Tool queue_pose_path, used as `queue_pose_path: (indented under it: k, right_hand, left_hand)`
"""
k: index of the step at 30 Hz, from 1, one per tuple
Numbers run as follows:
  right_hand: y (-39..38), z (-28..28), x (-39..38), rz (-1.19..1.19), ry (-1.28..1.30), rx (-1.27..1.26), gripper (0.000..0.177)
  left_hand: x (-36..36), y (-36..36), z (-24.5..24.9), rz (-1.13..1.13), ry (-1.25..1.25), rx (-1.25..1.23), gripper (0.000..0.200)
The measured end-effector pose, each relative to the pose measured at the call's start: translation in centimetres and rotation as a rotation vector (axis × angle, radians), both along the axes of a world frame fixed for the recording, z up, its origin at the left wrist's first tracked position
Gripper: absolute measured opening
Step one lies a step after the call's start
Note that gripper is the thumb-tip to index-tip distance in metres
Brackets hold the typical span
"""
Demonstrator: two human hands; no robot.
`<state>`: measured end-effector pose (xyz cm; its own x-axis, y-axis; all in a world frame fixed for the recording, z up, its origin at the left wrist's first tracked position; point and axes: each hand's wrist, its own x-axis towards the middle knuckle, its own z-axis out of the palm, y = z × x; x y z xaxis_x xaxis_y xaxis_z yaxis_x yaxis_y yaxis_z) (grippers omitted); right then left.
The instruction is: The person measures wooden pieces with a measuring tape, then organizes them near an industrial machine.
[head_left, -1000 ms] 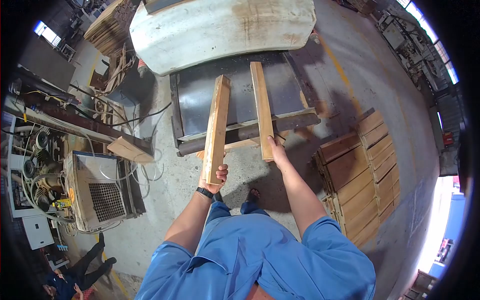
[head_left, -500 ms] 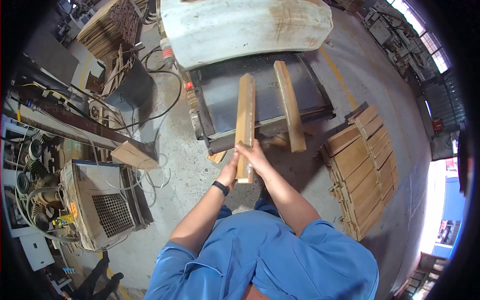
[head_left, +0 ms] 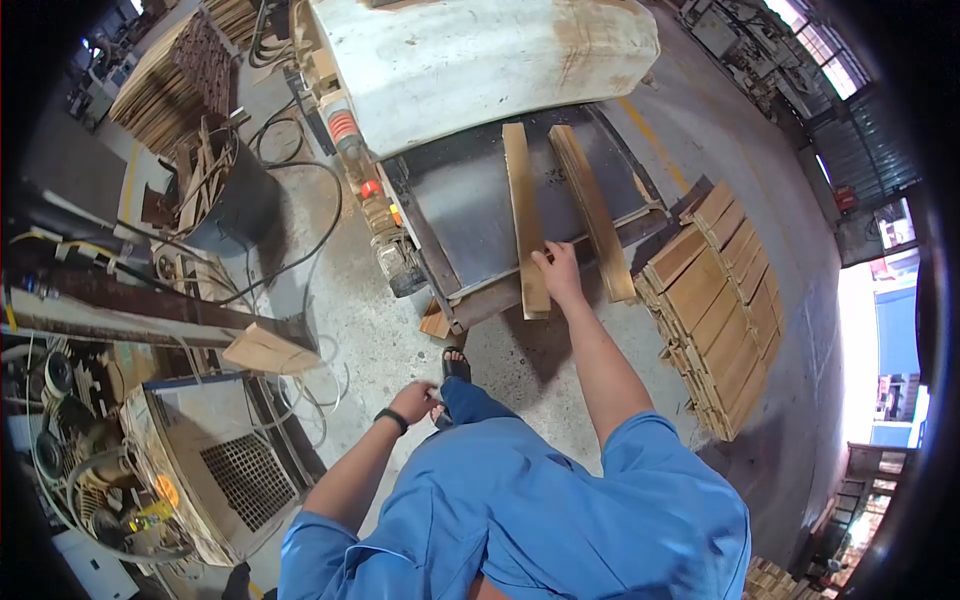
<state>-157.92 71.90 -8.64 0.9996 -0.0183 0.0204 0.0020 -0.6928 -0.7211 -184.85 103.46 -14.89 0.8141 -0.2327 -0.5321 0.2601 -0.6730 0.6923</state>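
Blue-sleeved right arm: stretched forward from the body, ending at the machine bed.
Right hand: laid on the near part of the first plank, fingers across its top face. Whether they clasp the edge cannot be told.
Left hand: hangs low beside the leg, well apart from the right hand, fingers loosely curled with nothing in them.
Wristband: dark, on the left wrist.
First plank: pale wood, lying flat and lengthwise on the worktop. Its far end points at the hood, and its near end sticks out past the worktop's front edge, just below the right hand.
Second plank: same kind of wood, flat on the worktop just beside the first on the right-hand side. It angles slightly outward, and its near end also overhangs the edge. The hand does not touch it.
Worktop: dark metal bed, tilted in the view.
Hood: pale, curved and stained, over the far end of the bed.
Offcut: small wood piece on the floor under the bed's near corner.
Foot: in a sandal on the concrete floor, between the left hand and the bed.
Plank stack: rows of boards on the floor to the right of the bed.
Bin: dark, holding wood scraps, to the left of the bed.
Grilled unit: metal box with a mesh panel, at lower left.
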Motion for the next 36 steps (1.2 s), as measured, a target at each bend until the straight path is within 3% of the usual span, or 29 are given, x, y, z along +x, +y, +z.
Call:
queue_pose_path:
  k: [2,5,6,7,8,9,10,11,13,16,19,25,28,31,36]
  right_hand:
    - [-1.7,-1.1,-0.5,-0.066,-0.124,0.093,0.039]
    - [-5.4,-7.4,-4.8,-0.444,-0.191,0.275,0.03]
    - [-7.0,-10.4,-7.3,-0.572,0.113,0.121,0.03]
    - [-7.8,-14.4,-10.5,-0.535,0.224,-0.021,0.03]
    - [-6.0,-13.3,-13.2,-0.422,0.473,-0.075,0.033]
    - [-4.4,-15.7,-14.5,-0.325,0.822,-0.218,0.042]
    - [-4.0,-16.2,-17.4,0.121,0.921,0.112,0.049]
    - [-1.8,-17.3,-19.8,0.189,0.938,0.359,0.056]
    - [2.5,-19.2,-22.2,0.191,0.856,0.336,0.058]
    - [6.5,-16.8,-20.9,0.346,0.704,-0.001,0.052]
    - [10.1,-13.5,-19.4,0.332,0.802,-0.128,0.044]
    - [19.0,-14.3,-20.9,0.005,0.829,-0.171,0.044]
    - [23.5,-14.0,-21.1,-0.08,0.688,0.049,0.051]
    - [26.1,-15.2,-20.7,0.092,0.717,0.107,0.057]
    - [29.8,-12.6,-17.0,0.102,0.862,-0.01,0.034]
  left_hand:
    - [-2.8,3.8,-4.7,-0.122,0.088,0.138,0.04]
    - [-6.3,8.4,-7.0,-0.164,0.259,0.249,0.035]
    - [-7.0,9.3,-7.0,-0.195,0.266,0.296,0.03]
    - [-7.4,10.3,-6.9,-0.123,0.319,0.243,0.026]
    - [-7.7,11.0,-7.0,-0.089,0.209,0.232,0.025]
    - [-7.7,11.5,-7.0,-0.052,0.103,0.215,0.024]
    - [-6.6,11.6,-5.5,0.001,0.082,0.266,0.023]
    - [-4.9,11.5,-2.8,0.053,0.066,0.319,0.022]
    - [-2.5,12.1,-1.6,0.054,0.032,0.318,0.021]
    - [0.8,14.0,-2.0,-0.015,0.02,0.333,0.022]
    - [4.9,16.5,-1.4,-0.17,0.156,0.328,0.022]
    - [11.6,26.7,-4.5,-0.305,0.193,0.351,0.028]
    - [14.9,32.1,-3.9,-0.255,0.387,0.105,0.035]
    - [15.2,34.8,-3.5,-0.323,0.482,-0.037,0.039]
    - [16.6,33.5,-2.1,-0.54,0.46,0.035,0.039]
